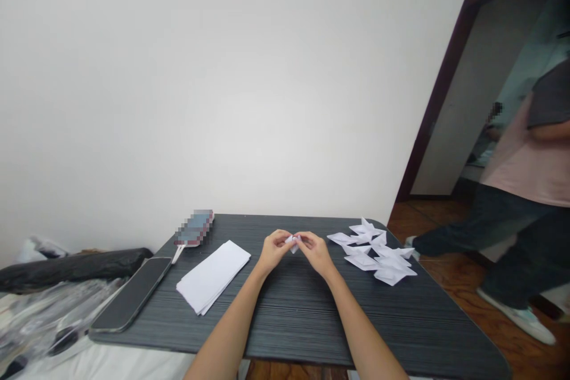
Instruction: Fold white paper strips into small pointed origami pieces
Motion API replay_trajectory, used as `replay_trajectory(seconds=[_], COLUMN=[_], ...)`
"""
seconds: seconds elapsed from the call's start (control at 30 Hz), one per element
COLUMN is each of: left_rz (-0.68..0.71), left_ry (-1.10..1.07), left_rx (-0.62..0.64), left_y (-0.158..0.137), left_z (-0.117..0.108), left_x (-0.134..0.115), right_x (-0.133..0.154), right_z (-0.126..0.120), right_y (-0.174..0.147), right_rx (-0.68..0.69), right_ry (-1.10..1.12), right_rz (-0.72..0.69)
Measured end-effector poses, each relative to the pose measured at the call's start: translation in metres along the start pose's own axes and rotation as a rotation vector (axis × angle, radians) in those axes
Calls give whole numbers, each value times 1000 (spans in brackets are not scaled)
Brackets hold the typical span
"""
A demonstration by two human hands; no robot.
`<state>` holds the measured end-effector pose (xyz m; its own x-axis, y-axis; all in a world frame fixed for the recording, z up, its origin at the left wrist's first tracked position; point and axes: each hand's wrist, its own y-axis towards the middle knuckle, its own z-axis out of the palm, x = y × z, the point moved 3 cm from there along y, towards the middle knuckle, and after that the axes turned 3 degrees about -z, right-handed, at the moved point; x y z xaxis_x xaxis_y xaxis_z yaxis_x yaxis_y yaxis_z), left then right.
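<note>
Between the fingertips of both hands is a small folded piece of white paper [293, 244], mostly covered by the fingers. My left hand [275, 249] pinches it from the left, and my right hand [314, 250] pinches it from the right. Both are held above the middle of the dark table [294, 320]. To the left of my hands lies a stack of white paper sheets [214, 276], slightly fanned. Over on the right, several folded white paper boats [378, 252] sit in a loose cluster.
A phone with a red edge [196, 228] lies at the table's back left, a white cable [178, 253] running from it. A black phone [131, 295] rests at the left edge. Plastic-wrapped items [53, 309] lie beyond. A person [525, 178] walks near the doorway, right.
</note>
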<state>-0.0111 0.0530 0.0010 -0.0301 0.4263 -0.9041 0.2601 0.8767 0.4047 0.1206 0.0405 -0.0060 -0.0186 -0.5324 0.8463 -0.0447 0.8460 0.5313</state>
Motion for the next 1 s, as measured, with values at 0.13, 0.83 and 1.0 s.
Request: replay_trajectory(seconds=[0.13, 0.83, 1.0], left_rz=[10, 127, 133], left_ry=[29, 50, 77], left_rx=[-10, 131, 132], left_y=[-1, -5, -7], left_z=[0, -2, -3], left_x=[-3, -15, -14], right_x=[1, 9, 13], right_z=[-1, -12, -7], right_y=[0, 3, 0], right_rx=[29, -62, 62], right_ry=[25, -56, 79], right_rz=[13, -45, -4])
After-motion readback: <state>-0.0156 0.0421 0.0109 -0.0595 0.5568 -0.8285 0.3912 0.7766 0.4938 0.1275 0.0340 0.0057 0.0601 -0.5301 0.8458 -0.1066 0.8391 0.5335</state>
